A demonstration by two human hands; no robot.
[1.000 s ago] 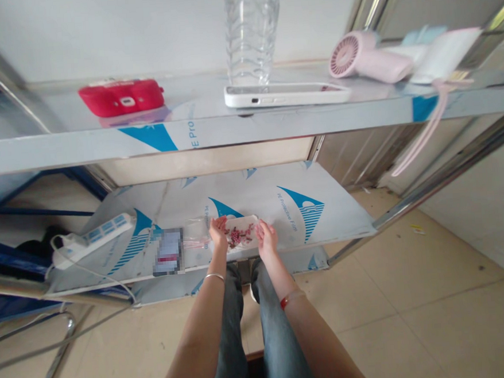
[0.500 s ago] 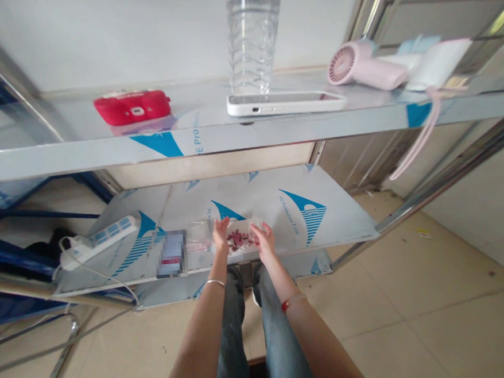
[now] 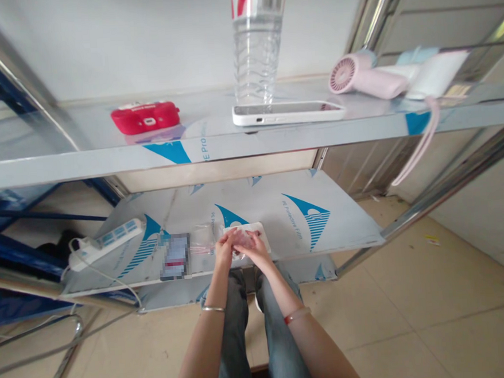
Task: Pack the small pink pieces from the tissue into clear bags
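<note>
On the lower shelf, a white tray (image 3: pixel 261 232) lies partly under my hands. My left hand (image 3: pixel 225 247) is over its left side with the fingers bent inward. My right hand (image 3: pixel 256 247) meets it from the right, fingers closed toward the left ones. Between them shows something pinkish and see-through (image 3: pixel 240 238), perhaps thin plastic, too blurred to name. The fingers cover most of the tray's small dark red pieces. Just left of my left hand lies a clear plastic bag (image 3: pixel 203 234) with pink strands (image 3: pixel 201 250) beside it.
A phone with a blurred screen (image 3: pixel 175 256) and a white power strip (image 3: pixel 109 243) lie left on the lower shelf (image 3: pixel 275 210). The upper shelf (image 3: pixel 214 148) bears a red case (image 3: pixel 146 119), a water bottle (image 3: pixel 257 50), a white-cased phone (image 3: pixel 287 115) and a pink handheld fan (image 3: pixel 369 78).
My hands were apart at either side of the tray, fingers spread, with the dark red pieces in sight. They have come together over it, covering those pieces. The view has shifted slightly.
</note>
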